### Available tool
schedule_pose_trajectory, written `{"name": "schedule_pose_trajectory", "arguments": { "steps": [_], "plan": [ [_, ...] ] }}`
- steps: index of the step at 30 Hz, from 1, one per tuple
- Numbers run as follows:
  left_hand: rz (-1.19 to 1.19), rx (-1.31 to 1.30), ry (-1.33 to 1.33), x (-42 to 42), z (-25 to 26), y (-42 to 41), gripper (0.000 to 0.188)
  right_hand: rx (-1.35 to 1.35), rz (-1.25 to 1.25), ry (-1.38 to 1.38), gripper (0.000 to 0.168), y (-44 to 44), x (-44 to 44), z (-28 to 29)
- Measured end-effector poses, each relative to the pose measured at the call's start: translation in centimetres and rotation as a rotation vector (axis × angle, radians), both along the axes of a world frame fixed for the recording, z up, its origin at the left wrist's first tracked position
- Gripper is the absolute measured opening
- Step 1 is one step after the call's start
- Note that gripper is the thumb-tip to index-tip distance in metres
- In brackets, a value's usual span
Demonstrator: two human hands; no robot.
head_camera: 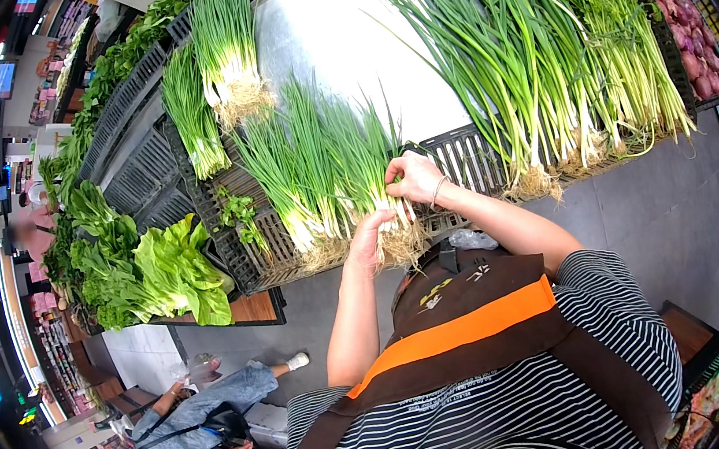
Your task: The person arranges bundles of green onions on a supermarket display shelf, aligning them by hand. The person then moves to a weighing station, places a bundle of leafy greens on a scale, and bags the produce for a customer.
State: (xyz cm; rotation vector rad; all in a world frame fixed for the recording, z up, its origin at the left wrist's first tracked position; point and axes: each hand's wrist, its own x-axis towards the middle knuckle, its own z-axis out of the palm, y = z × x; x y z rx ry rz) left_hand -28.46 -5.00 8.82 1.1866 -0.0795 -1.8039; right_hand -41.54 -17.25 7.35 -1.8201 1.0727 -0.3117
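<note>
A bunch of small green onions (371, 176) with white stems and stringy roots lies at the front of a black plastic crate (457, 147). My left hand (368, 240) is closed around its stems just above the roots. My right hand (414, 179), with a bracelet at the wrist, pinches at the leaves on the bunch's right side; what is between its fingertips is too small to tell. More green onions (298, 178) lie against it on the left. Farther back left are two bunches, one of them thick and rooty (230, 53). Long, large green onions (515, 73) lie to the right.
Celery-like greens (632, 47) and red onions (686, 27) are at the right. Leafy lettuce (182, 271) and other greens stand at the left, by more black crates (136, 163). A loose herb sprig (242, 218) lies in the crate. A person (202, 415) is at the lower left, another (34, 228) farther off.
</note>
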Motion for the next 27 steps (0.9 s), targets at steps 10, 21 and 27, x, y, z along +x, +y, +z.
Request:
{"name": "schedule_pose_trajectory", "arguments": {
  "steps": [10,21,27],
  "plan": [
    [0.105,0.050,0.085,1.0,-1.6,0.0,0.033,-0.131,0.112,-0.270,0.016,-0.1,-0.4,-1.3],
    [0.098,-0.115,0.283,0.6,-0.2,-0.2,0.043,0.646,0.081,-0.726,0.014,-0.7,-3.9,1.6],
    [0.080,-0.091,0.315,1.1,-0.7,-0.1,0.036,0.712,0.099,-0.908,0.043,0.8,-13.2,6.8]
  ]
}}
